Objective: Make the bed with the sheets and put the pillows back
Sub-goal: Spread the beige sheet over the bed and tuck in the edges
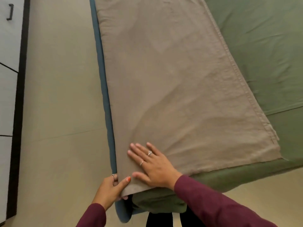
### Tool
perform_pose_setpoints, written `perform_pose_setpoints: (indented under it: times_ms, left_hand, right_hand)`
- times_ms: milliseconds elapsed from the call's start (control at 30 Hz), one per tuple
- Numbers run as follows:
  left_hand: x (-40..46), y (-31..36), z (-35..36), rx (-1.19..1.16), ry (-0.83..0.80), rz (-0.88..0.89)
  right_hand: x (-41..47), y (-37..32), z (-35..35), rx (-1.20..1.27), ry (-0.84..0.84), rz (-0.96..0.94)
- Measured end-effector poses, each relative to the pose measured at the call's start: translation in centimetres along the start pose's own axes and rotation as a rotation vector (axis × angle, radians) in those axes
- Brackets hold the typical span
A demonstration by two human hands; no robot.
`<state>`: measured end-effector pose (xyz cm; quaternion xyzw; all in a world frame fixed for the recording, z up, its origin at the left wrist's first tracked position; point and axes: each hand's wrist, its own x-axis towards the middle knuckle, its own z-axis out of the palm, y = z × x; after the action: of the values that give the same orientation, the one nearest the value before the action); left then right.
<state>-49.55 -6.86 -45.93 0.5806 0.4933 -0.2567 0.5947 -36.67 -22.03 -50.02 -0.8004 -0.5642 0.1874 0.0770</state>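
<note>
Cabinet: it stood at your 9 o'clock, across the floor.
Left hand: you pinched the tan sheet's near corner at 6 o'clock.
Right hand: it lay flat, fingers straight, pressing that sheet.
Green sheet: it covered the bed towards 2 o'clock.

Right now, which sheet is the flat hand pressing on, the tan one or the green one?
The tan sheet. The right hand lies flat on its near end, while the left hand pinches its corner. The green sheet lies underneath, untouched.
</note>
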Motion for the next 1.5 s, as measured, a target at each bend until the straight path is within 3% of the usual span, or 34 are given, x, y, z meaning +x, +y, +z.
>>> perform_pose_setpoints:
  times_ms: [133, 200, 267, 333, 400, 467, 600, 733, 800, 867, 933, 1000, 1067, 1200, 1367, 1500]
  left_hand:
    - [-1.0, -0.5, -0.6, 0.014, -0.108, -0.044]
    - [-1.3, -0.6, -0.7, 0.099, -0.131, -0.041]
    - [-1.3, -0.6, -0.7, 0.206, -0.123, -0.025]
    - [-1.3, -0.4, -0.6, 0.259, -0.118, -0.033]
    - [-1.4, 0.1, -0.7, 0.298, -0.126, -0.050]
    - [-1.4, 0.7, -0.7, 0.386, -0.129, -0.087]
    - [-0.7, 1.7, -1.7, 0.803, -0.067, -0.196]
    - [-0.2, 7.4, -2.1, 1.204, 0.180, -0.274]
    - [0.3, 11.9, -1.7, 1.282, 0.343, -0.227]
    - [1.5, 16.1, -1.1, 1.347, 0.485, -0.020]
    - [3.6, 19.2, 0.3, 1.325, 0.569, 0.301]
    - [6.1, 21.6, 2.4, 1.239, 0.576, 0.568]
    - [8.0, 23.2, 5.1, 1.242, 0.519, 0.708]
    - [10.8, 24.1, 10.2, 1.342, 0.354, 0.762]
    - [11.7, 20.3, 17.2, 1.427, 0.167, 0.722]
    - [9.9, 16.4, 20.1, 1.577, -0.027, 1.014]
  right_hand:
    - [-1.6, 0.7, -1.4, 0.021, -0.139, -0.285]
    - [-0.8, 3.4, -2.5, -0.021, -0.112, -0.363]
    - [1.1, 7.0, -3.3, -0.118, -0.025, -0.264]
    - [3.9, 10.5, -4.8, -0.159, 0.069, -0.038]
    - [6.5, 13.0, -6.6, -0.132, 0.053, 0.199]
    - [8.4, 14.2, -7.3, -0.074, -0.027, 0.295]
    - [8.4, 12.2, -5.5, -0.157, -0.033, -0.014]
    - [5.9, 9.1, -4.9, -0.125, -0.255, -0.550]
    - [5.9, 9.7, -5.0, -0.193, -0.166, -0.649]
    - [7.3, 11.4, -4.8, -0.185, 0.056, -0.397]
    - [8.9, 13.9, -5.8, -0.078, 0.197, 0.033]
    - [9.9, 16.7, -7.1, 0.056, 0.249, 0.379]
    - [9.5, 19.6, -7.7, 0.183, 0.222, 0.633]
    - [2.0, 23.5, -5.9, 0.135, 0.301, 0.963]
    - [-11.7, 22.7, -4.0, 0.128, 0.359, 1.362]
    - [-16.4, 21.2, -3.3, 0.181, 0.444, 1.563]
